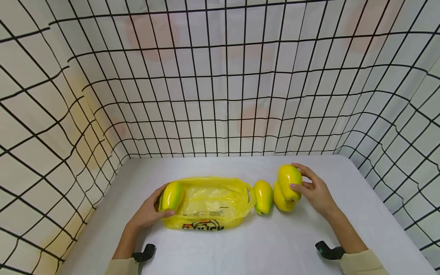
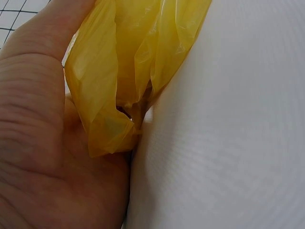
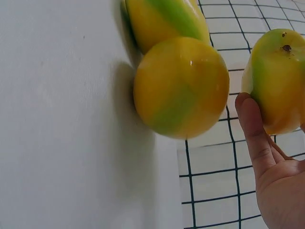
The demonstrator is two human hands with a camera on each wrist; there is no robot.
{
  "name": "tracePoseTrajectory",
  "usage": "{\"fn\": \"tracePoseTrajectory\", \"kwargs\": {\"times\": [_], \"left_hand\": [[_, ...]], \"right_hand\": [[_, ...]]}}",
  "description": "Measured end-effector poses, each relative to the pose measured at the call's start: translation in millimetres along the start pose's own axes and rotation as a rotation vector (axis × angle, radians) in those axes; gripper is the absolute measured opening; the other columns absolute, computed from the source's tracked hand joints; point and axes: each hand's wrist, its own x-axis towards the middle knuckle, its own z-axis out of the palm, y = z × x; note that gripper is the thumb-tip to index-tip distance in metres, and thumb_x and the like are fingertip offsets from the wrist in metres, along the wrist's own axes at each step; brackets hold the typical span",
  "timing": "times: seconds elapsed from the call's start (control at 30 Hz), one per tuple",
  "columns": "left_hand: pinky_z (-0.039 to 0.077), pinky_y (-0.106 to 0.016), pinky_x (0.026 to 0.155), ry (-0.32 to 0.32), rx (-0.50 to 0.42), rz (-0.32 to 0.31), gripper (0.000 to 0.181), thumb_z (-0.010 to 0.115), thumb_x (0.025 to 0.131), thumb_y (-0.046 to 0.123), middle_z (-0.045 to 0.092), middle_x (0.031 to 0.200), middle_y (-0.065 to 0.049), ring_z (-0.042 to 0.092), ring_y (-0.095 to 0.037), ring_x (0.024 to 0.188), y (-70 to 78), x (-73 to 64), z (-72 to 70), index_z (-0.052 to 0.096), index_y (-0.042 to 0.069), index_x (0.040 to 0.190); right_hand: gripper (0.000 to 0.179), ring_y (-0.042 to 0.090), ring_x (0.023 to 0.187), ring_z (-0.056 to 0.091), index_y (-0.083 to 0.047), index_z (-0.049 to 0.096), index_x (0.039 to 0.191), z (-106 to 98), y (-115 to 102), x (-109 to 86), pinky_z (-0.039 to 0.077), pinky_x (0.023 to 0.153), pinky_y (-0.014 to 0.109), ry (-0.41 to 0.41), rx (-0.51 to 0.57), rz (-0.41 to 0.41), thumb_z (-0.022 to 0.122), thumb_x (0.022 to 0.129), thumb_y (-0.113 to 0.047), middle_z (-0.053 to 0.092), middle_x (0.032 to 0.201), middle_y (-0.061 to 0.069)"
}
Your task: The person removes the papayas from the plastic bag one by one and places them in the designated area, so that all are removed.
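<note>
My right hand (image 1: 317, 194) pinches a yellow-green mango (image 1: 289, 179) between thumb and fingers. The right wrist view shows that held mango (image 3: 279, 81) raised off the table. Directly below it in the head view lies a second mango (image 1: 282, 204), partly covered by it. Another mango (image 1: 263, 196) lies to the left, by the handle of a yellow plastic bag (image 1: 213, 198). My left hand (image 1: 148, 210) grips the left end of this open bag, its thumb near a mango (image 1: 172, 195) at the bag's mouth. In the left wrist view, crumpled bag plastic (image 2: 114, 81) sits inside the curved hand.
The white table (image 1: 220, 256) carries all of this. A black wire grid (image 1: 227, 99) rises behind and along both sides, with pale sheeting behind it. Each wrist wears a dark strap-on device, such as the right one (image 1: 329, 250).
</note>
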Motion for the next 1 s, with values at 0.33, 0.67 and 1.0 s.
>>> {"fn": "tracePoseTrajectory", "kwargs": {"times": [0.33, 0.67, 1.0], "left_hand": [[0.028, -0.061, 0.114, -0.003, -0.008, 0.005, 0.097, 0.079, 0.076, 0.043, 0.036, 0.154, -0.005, 0.04, -0.029, 0.134, -2.3, -0.3, 0.2, 0.023, 0.029, 0.154], [0.032, -0.06, 0.112, -0.004, -0.015, 0.004, 0.095, 0.079, 0.076, 0.043, 0.039, 0.151, -0.004, 0.044, -0.028, 0.129, 0.9, -0.7, -0.1, 0.025, 0.029, 0.153], [0.03, -0.061, 0.113, -0.004, -0.003, 0.006, 0.095, 0.078, 0.077, 0.044, 0.036, 0.153, -0.004, 0.04, -0.029, 0.134, -0.7, -1.0, -0.8, 0.024, 0.03, 0.154]], "right_hand": [[0.061, 0.007, 0.096, 0.065, -0.028, 0.035, 0.151, -14, 18, -4.7, 0.057, 0.076, 0.022, 0.011, -0.016, 0.047, 0.062, 0.096, -0.025, 0.034, 0.148, 0.011], [0.062, -0.002, 0.1, 0.06, -0.028, 0.031, 0.153, -29, 31, -7.2, 0.054, 0.078, 0.017, -0.004, -0.082, 0.04, 0.059, 0.098, -0.027, 0.033, 0.149, 0.012], [0.064, 0.035, 0.119, 0.051, -0.035, 0.026, 0.154, -40, 46, -8.0, 0.049, 0.079, 0.015, -0.041, -0.214, 0.113, 0.057, 0.097, -0.037, 0.03, 0.156, 0.014]]}}
